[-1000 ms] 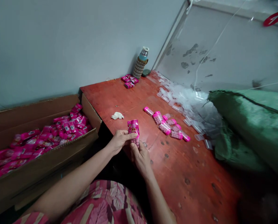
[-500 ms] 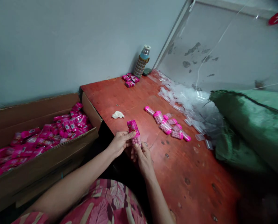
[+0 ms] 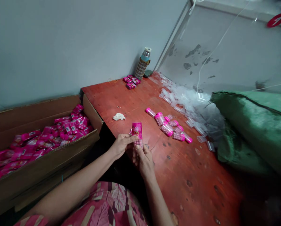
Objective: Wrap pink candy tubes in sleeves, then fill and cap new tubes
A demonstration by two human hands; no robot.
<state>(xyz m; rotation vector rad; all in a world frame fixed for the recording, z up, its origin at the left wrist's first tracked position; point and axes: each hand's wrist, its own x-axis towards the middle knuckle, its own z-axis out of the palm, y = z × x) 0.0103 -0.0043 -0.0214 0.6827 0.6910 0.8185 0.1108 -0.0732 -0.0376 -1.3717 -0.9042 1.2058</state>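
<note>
My left hand (image 3: 122, 145) pinches a pink printed sleeve (image 3: 137, 129) at its lower left side. The sleeve stands up over the top part of a small clear container of pink balls (image 3: 137, 143). From below, my right hand (image 3: 143, 157) grips this container, its thumb on the front and its other fingers partly hidden behind. On the table to the right lie several similar containers with pink caps (image 3: 166, 128), filled with balls and without printed sleeves. A crumpled white scrap (image 3: 119, 116) lies just beyond my left hand.
At left, a cardboard box (image 3: 93, 138) holds many pink wrapped packs (image 3: 67, 125). A few packs (image 3: 131, 82) lie by a bottle in a knitted cover (image 3: 142, 66). Clear plastic pieces (image 3: 189, 100) and a green sack (image 3: 246, 125) cover the red table's (image 3: 178, 175) right side.
The pink sleeve has turned from a leftward tilt to nearly upright, with its printed front facing me more. Both hands keep their hold in almost the same place.
</note>
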